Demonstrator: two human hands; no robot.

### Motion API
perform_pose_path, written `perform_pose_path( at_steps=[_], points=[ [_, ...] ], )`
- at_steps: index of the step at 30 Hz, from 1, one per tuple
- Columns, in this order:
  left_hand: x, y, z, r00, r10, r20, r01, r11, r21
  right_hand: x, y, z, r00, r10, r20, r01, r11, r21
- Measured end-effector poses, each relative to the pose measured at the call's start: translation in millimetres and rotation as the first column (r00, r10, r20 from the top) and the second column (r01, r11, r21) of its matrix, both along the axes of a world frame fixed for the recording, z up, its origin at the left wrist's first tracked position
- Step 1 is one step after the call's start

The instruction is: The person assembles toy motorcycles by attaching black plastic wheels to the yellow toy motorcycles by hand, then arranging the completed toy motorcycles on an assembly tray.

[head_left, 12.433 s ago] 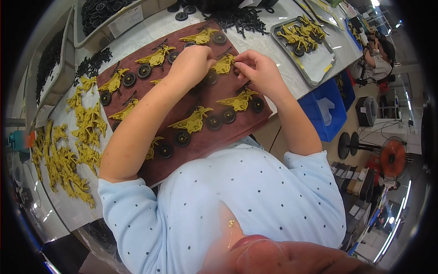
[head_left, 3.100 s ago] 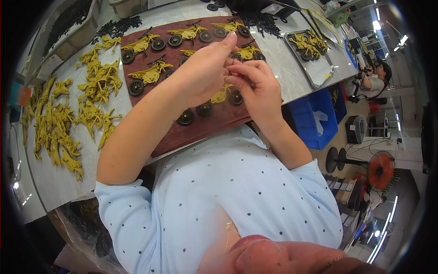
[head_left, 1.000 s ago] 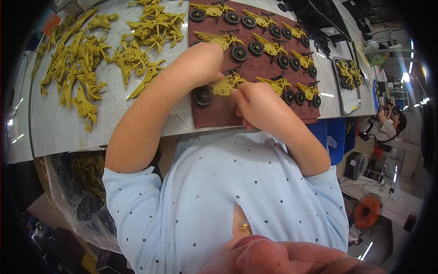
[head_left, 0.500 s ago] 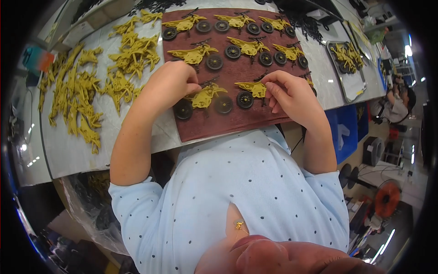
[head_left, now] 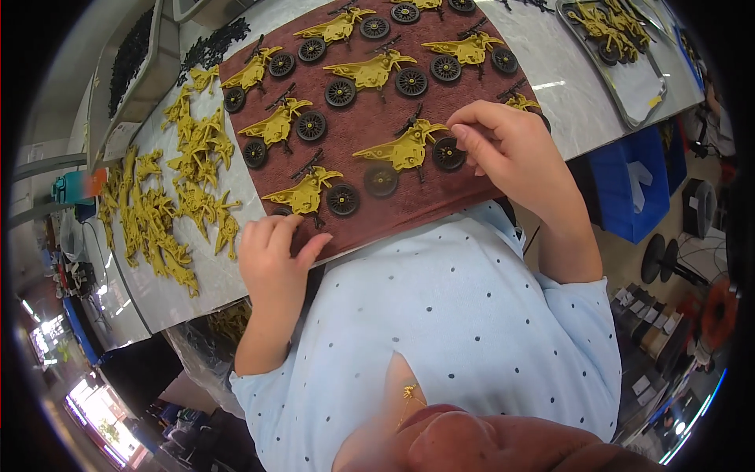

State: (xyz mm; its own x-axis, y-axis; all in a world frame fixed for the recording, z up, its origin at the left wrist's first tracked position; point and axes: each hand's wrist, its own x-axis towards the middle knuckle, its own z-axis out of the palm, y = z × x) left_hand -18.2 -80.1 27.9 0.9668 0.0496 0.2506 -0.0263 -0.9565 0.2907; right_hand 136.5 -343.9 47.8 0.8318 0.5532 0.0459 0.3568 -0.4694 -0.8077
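On a dark red cloth [head_left: 456, 191] lie rows of yellow toy motorcycle bodies, each with black spoked wheels and thin black handlebar pieces. My left hand [head_left: 271, 256] is at the cloth's near left edge, thumb spread from the fingers. Its fingertips meet the partly hidden wheel [head_left: 281, 211] of the nearest left motorcycle [head_left: 303, 193]. My right hand [head_left: 507, 149] hovers right of another near-row motorcycle [head_left: 403, 149], beside its black wheel [head_left: 449, 153]. Thumb and forefinger come close together in a pinch; anything between them is hidden. A smudged patch blurs that motorcycle's other wheel [head_left: 381, 180].
Loose yellow body parts [head_left: 153, 212] are heaped on the left of the pale table. Behind them are black small parts [head_left: 212, 51] and a grey bin [head_left: 149, 86]. A metal tray [head_left: 649, 86] with yellow pieces stands far right, above a blue crate [head_left: 629, 189].
The whole view has turned and shifted. My left hand moved nearer, to the nearest left motorcycle's wheel, and its thumb spread. My right hand shifted right off its motorcycle's front, baring the wheel there.
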Motion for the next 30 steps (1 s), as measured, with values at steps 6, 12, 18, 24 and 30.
perform_pose_path(
  at_steps=[6, 12, 18, 24, 30],
  points=[
    [-7, -17, -26, 0.992, 0.05, 0.119, -0.062, 0.993, 0.099, 13, -9, 6, 0.996, -0.04, -0.083, 0.039, 0.999, -0.021],
    [-5, -23, -27, 0.995, 0.054, 0.079, -0.063, 0.99, 0.124, 19, -12, 4, 0.991, -0.066, -0.114, 0.066, 0.998, -0.003],
    [2, -29, -21, 0.999, 0.054, -0.001, -0.053, 0.986, 0.155, 20, -8, 3, 0.994, -0.021, -0.105, 0.021, 1.0, -0.009],
    [6, -32, -15, 0.995, 0.042, -0.096, -0.017, 0.969, 0.248, 21, -5, 3, 0.995, -0.003, -0.103, 0.0, 1.0, -0.026],
    [15, -34, -15, 0.988, 0.035, -0.152, 0.025, 0.927, 0.375, 20, -3, 3, 0.995, 0.007, -0.101, -0.009, 1.0, -0.024]
  ],
)
